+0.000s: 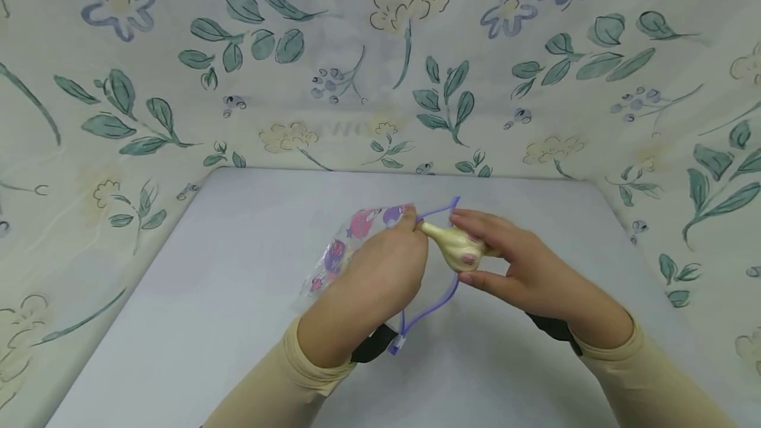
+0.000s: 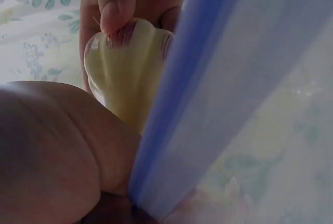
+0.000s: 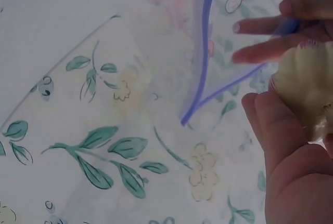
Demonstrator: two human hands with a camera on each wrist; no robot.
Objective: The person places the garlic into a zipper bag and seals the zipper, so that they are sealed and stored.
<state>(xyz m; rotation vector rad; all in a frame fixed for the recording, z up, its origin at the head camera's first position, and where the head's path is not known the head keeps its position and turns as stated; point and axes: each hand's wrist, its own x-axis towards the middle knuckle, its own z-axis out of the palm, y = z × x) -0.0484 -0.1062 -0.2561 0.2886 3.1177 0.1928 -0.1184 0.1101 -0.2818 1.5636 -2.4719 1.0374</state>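
My right hand (image 1: 529, 273) holds a pale yellow garlic bulb (image 1: 456, 249) with purplish patches, its stem pointing left. Thumb and fingers lie on opposite sides of the bulb, also seen in the left wrist view. To its left, my left hand (image 1: 380, 263) grips a clear zip bag (image 1: 333, 259) printed with pink and purple figures. The bag's mouth, edged by a purple zip strip (image 1: 436, 306), gapes toward the garlic. In the right wrist view, several left fingers (image 3: 260, 55) stretch out near the bag's mouth, close to the bulb.
A purple-and-clear slider end (image 1: 396, 345) hangs at the near corner of the bag. Below the hands lies a white table (image 1: 196, 322), with floral cloth (image 1: 380, 91) behind it and at both sides. Dark bands (image 1: 374, 343) circle the wrists.
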